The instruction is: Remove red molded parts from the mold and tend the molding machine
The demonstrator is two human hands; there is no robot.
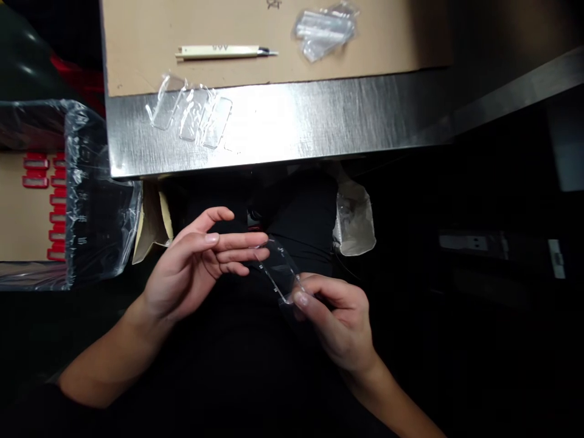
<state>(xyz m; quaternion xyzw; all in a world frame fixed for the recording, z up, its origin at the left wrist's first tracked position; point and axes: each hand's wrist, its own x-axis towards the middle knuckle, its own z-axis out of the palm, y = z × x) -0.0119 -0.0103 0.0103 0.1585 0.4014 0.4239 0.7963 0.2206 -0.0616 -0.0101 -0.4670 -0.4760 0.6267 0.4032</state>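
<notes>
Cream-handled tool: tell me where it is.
In the head view the tool lies upper left of centre on the cardboard, left of the clear plastic bundle.

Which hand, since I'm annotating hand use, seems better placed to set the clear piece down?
Likely the right hand: it pinches the clear piece by one end, while the left hand is open, at the other end.

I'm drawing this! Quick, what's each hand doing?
Left hand: open, at one end of the clear plastic piece.
Right hand: closed, holding that piece's other end.
</notes>
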